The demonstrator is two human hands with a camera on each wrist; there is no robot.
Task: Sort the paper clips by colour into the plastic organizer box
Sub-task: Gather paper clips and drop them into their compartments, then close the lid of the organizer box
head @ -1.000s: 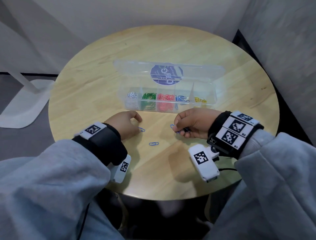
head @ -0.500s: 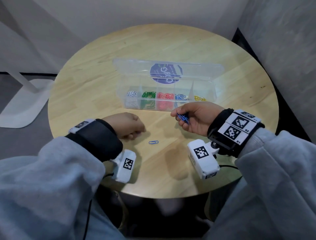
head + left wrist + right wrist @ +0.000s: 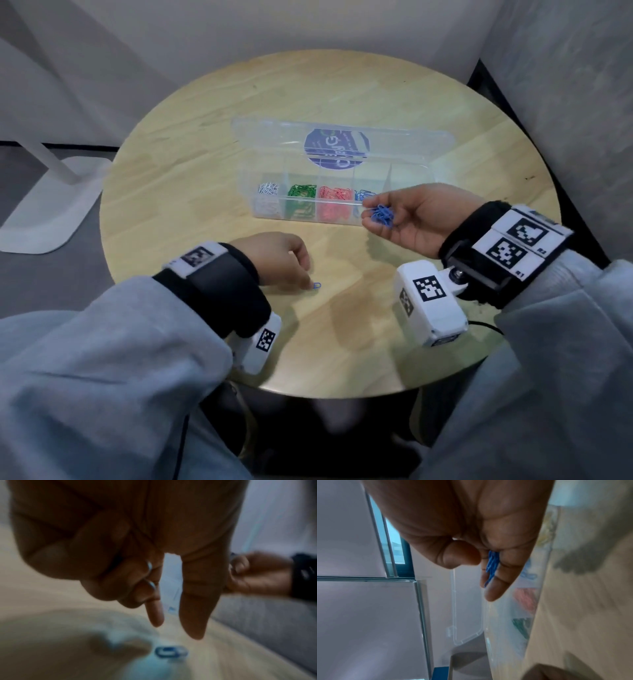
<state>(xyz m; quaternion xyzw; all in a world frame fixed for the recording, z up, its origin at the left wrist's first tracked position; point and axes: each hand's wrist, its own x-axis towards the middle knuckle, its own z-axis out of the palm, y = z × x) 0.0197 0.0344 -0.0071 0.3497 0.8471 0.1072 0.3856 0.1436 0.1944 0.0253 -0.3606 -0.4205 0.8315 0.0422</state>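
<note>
Status at this moment: sorting is close to complete, by my judgement. The plastic organizer box (image 3: 342,192) sits open on the round table (image 3: 191,171), lid tipped back. Its compartments hold, from my left, white clips (image 3: 268,189), green clips (image 3: 302,191), red clips (image 3: 335,194) and a few blue clips (image 3: 363,196); the rightmost compartment is hidden behind my right hand in the head view.

My right hand (image 3: 411,219) is raised just in front of the box, near the blue compartment, its fingers curled round a small bunch of blue clips (image 3: 381,215), with the thumb over them. That bunch is not yet in the box.

My left hand (image 3: 274,258) is low over the table, thumb and forefinger extended and slightly parted, tips just beside one loose blue clip (image 3: 170,652). The left wrist view shows a gap between fingertips and clip; the hand holds nothing.

Outstanding: deposit the bunch in the blue compartment, then lift and deposit the single clip. I see no other loose clips on the table.
</note>
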